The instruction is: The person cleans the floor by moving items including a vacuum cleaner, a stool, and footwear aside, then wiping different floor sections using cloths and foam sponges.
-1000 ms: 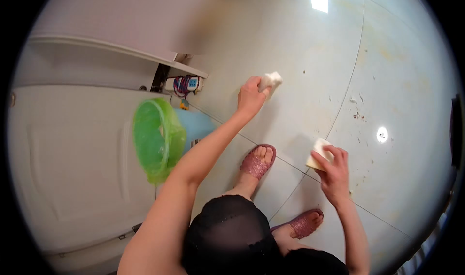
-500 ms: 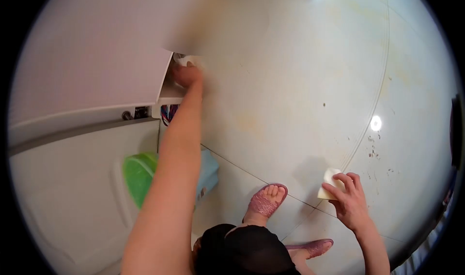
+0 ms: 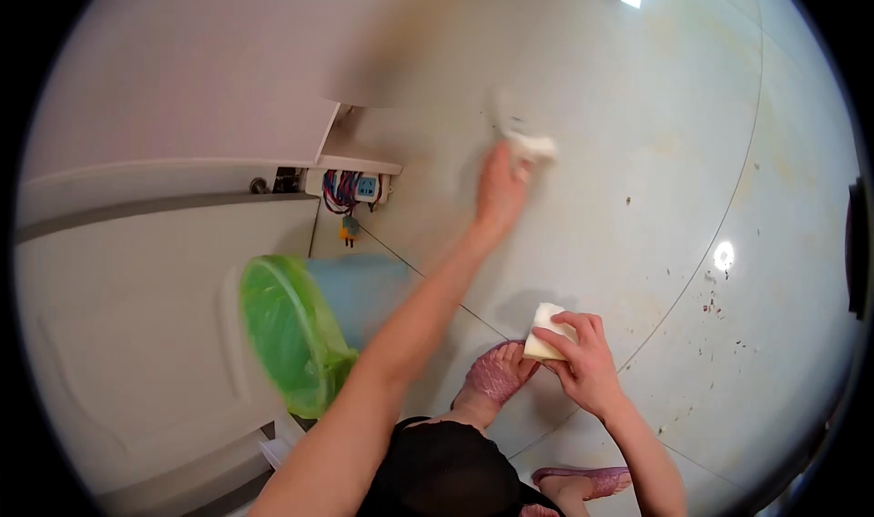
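Observation:
My left hand [image 3: 503, 194] reaches out over the pale tiled floor, its fingers closed on a white crumpled wad [image 3: 532, 147]. Motion smears the wad, so I cannot tell whether it is paper or cloth. Nearer to me, my right hand [image 3: 587, 364] pinches a white block-shaped sponge [image 3: 550, 333] between thumb and fingers. The sponge is held above the floor, in front of the toes of a foot in a pink slipper [image 3: 496, 377].
Left of my left arm, a green-lined bin [image 3: 291, 335] lies tipped beside a white cabinet [image 3: 137, 335]. A power strip [image 3: 367, 187] with tangled cords sits under the cabinet edge. Dark crumbs [image 3: 713, 309] are scattered on the floor at right.
My left hand has come out from the cabinet opening and swung right over the floor with the white wad. My right hand has moved left with the sponge.

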`<state>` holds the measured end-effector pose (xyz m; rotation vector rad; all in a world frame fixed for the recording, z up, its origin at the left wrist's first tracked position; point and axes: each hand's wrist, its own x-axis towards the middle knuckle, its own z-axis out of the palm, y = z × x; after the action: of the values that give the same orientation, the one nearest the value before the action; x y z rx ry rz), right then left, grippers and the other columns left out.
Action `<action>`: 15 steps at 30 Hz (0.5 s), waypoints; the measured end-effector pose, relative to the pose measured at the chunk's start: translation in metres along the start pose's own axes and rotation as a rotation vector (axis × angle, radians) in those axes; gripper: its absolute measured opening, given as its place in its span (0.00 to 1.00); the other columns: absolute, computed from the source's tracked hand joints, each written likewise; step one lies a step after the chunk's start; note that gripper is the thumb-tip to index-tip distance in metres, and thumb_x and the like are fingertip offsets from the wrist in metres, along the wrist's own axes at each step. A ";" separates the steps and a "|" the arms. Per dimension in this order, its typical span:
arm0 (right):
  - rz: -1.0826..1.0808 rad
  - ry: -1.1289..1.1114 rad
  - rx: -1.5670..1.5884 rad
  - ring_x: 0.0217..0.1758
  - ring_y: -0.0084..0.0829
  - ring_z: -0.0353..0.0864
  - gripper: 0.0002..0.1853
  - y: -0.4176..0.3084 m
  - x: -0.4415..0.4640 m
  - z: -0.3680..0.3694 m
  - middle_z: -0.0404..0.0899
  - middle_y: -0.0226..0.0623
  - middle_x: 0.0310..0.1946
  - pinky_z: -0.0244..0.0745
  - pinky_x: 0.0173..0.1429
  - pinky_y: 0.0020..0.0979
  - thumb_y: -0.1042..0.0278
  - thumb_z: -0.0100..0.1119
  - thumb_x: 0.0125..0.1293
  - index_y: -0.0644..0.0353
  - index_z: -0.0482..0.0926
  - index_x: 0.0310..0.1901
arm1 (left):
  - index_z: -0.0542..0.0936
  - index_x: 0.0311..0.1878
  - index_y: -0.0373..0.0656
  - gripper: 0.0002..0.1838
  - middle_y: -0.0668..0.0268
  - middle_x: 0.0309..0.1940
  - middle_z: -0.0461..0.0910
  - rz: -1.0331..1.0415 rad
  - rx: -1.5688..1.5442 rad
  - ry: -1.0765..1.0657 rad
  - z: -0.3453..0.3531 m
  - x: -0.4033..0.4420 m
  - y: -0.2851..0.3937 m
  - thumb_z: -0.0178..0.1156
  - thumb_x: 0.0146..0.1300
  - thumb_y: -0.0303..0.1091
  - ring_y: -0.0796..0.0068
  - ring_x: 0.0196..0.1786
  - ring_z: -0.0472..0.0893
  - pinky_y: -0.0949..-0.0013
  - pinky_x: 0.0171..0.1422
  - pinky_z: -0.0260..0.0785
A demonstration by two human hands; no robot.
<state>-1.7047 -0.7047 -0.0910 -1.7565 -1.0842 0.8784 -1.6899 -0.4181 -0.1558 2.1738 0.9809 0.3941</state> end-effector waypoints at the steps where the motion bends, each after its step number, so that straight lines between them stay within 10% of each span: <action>1: -0.034 -0.020 -0.001 0.59 0.49 0.68 0.29 0.002 0.002 0.002 0.72 0.39 0.59 0.72 0.62 0.44 0.78 0.68 0.52 0.47 0.81 0.58 | 0.76 0.56 0.36 0.18 0.51 0.57 0.77 -0.006 -0.122 -0.106 -0.003 -0.027 0.021 0.62 0.64 0.30 0.49 0.58 0.76 0.56 0.65 0.68; 7: -0.151 -0.077 -0.036 0.58 0.49 0.69 0.29 0.004 -0.008 0.002 0.73 0.38 0.59 0.71 0.64 0.43 0.78 0.68 0.52 0.48 0.80 0.59 | 0.80 0.51 0.35 0.14 0.56 0.58 0.77 0.368 0.055 0.024 -0.052 -0.095 0.051 0.63 0.67 0.33 0.64 0.56 0.79 0.63 0.64 0.70; 9: -0.156 -0.061 -0.079 0.57 0.50 0.70 0.34 0.006 -0.014 -0.002 0.69 0.41 0.64 0.74 0.62 0.43 0.77 0.68 0.51 0.49 0.76 0.63 | 0.80 0.51 0.37 0.13 0.62 0.51 0.82 -0.284 -0.370 -0.077 -0.073 -0.098 0.022 0.63 0.69 0.34 0.73 0.49 0.81 0.69 0.58 0.72; 15: 0.165 0.443 0.028 0.60 0.52 0.71 0.37 0.012 0.042 -0.037 0.64 0.50 0.69 0.75 0.62 0.43 0.73 0.71 0.54 0.57 0.70 0.68 | 0.80 0.53 0.36 0.16 0.68 0.44 0.83 -0.310 -0.432 0.187 -0.077 -0.105 -0.005 0.63 0.71 0.37 0.80 0.45 0.80 0.73 0.52 0.72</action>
<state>-1.6533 -0.6803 -0.0938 -1.9182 -0.6421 0.5555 -1.8023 -0.4571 -0.1042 1.5914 1.1887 0.6045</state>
